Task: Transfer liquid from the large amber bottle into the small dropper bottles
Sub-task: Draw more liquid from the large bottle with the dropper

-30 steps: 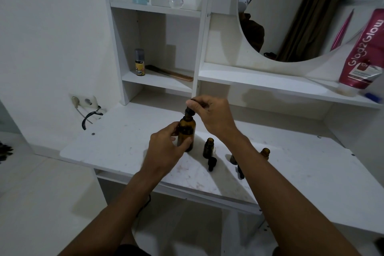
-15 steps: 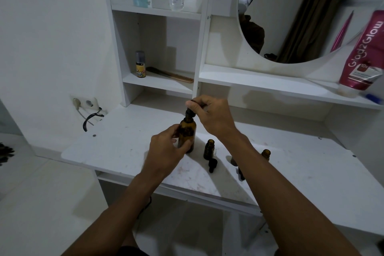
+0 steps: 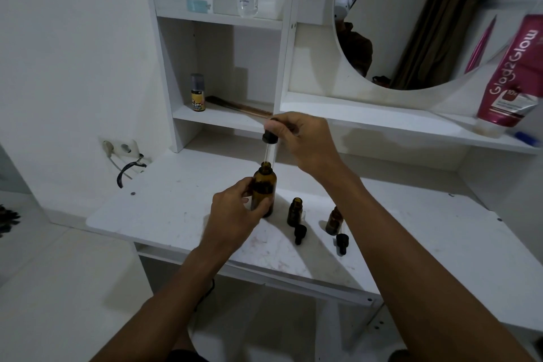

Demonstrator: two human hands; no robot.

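Our left hand (image 3: 235, 211) wraps the round brown glass bottle (image 3: 264, 185) mid-frame; our right hand (image 3: 305, 141) pinches a thin clear dropper (image 3: 269, 147) by its black top.

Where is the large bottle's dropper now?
In the head view, the right hand holds the dropper near centre, directly above the large amber bottle, its glass tip at the open neck.
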